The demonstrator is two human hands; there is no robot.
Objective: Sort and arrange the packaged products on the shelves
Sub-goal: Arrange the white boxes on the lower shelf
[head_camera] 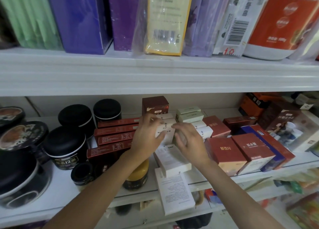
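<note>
Reaching onto the middle shelf, the left hand wraps its fingers round an upright white box, while the right hand sits beside it, fingers loosely bent, contact unclear.

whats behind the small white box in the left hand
More small white boxes in a row, then a tall maroon cardboard box upright at the back. The left hand and those boxes cover its base.
</note>
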